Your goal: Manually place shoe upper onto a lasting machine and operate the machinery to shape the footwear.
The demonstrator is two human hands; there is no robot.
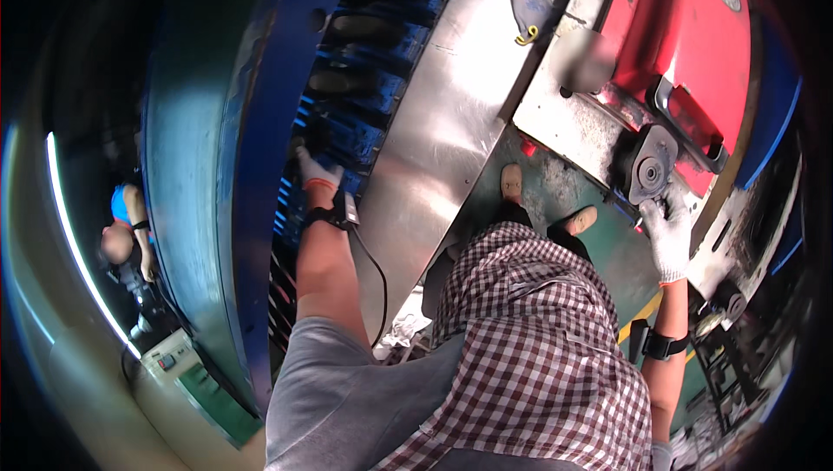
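Observation:
My right hand [667, 239], in a white knit glove, has its fingers closed on the near end of a dark grey rounded piece with concentric rings [652, 167], which looks like a shoe sole. That piece is beside a black handle-like bar [690, 128] on a red machine cover [681, 28]. My left hand [319, 172], also gloved, reaches in among the dark items of a blue rack [351, 137]. Its fingertips are lost in shadow there, so its grip does not show. Several dark, rounded, shoe-like items [356, 32] lie in a row farther along the rack.
A bare metal ledge [434, 141] runs between rack and machine. On it, at the far end, lies a grey glove [531, 0] with a yellow cuff edge. A black cable [384, 289] hangs from my left wrist. Another person [130, 245] is at far left, beyond a blue panel.

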